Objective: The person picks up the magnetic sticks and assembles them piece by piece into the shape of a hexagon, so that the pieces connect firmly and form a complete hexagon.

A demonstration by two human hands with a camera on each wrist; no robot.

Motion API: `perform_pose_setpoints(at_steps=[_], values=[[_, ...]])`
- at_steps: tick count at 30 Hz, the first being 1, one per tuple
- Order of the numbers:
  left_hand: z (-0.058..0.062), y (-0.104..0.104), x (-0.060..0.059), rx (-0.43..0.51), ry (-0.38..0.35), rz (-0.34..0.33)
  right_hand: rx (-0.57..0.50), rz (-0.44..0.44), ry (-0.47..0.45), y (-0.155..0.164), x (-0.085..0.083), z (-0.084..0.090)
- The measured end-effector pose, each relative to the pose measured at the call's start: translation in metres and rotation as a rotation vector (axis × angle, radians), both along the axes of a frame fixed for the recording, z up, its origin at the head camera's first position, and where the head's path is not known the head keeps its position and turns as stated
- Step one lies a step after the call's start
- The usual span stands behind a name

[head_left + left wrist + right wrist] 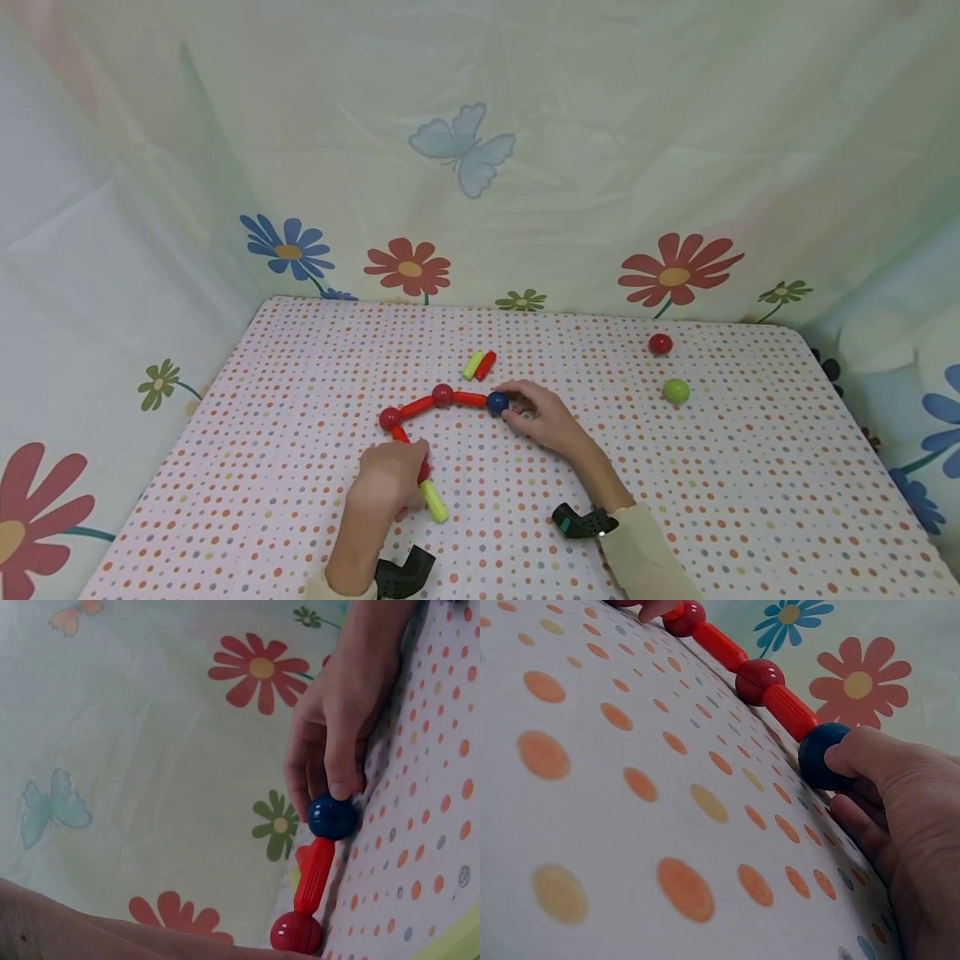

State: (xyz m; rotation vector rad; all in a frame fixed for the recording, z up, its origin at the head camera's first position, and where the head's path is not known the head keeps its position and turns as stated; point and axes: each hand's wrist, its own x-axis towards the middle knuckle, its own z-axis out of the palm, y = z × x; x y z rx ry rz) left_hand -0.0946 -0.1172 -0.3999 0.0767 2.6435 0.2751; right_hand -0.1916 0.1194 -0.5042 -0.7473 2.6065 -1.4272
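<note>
Head view alone: green ball (676, 391), red ball (660, 344)

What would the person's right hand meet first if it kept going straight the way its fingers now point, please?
The right hand points leftward along the chain, its fingers already pinching the blue ball. Straight on, it would likely push that ball into the red rod joined to it, then the red ball.

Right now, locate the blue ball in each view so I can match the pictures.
Head: blue ball at centre, against the right hand.
Left wrist: right of centre, under the fingertips.
Right wrist: right of centre, beside the thumb.
Shared landmark: the red rod joined to the ball, seen in all three.
</note>
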Motion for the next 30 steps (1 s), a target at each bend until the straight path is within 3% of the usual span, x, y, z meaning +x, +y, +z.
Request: perform_pose_setpoints(at_steps=[5, 9, 16, 21, 30], values=[[-0.002, 0.006, 0.0, 0.065, -0.031, -0.049, -0.014, 0.006, 0.009, 0.0, 0.001, 0.001], [-0.005, 0.011, 0.001, 0.053, -0.017, -0.071, -0.027, 0.015, 0.017, 0.0, 0.001, 0.0], [-0.007, 0.015, -0.001, 0.075, -0.008, -0.031, -0.012, 0.003, 0.021, -0.001, 0.001, 0.001], [-0.008, 0.016, -0.002, 0.099, 0.021, -0.039, -0.009, -0.001, -0.002, -0.001, 0.001, 0.002], [-0.008, 0.02, -0.001, 0.102, 0.102, -0.13, 0.003, -0.017, -0.027, -0.002, 0.001, 0.005]])
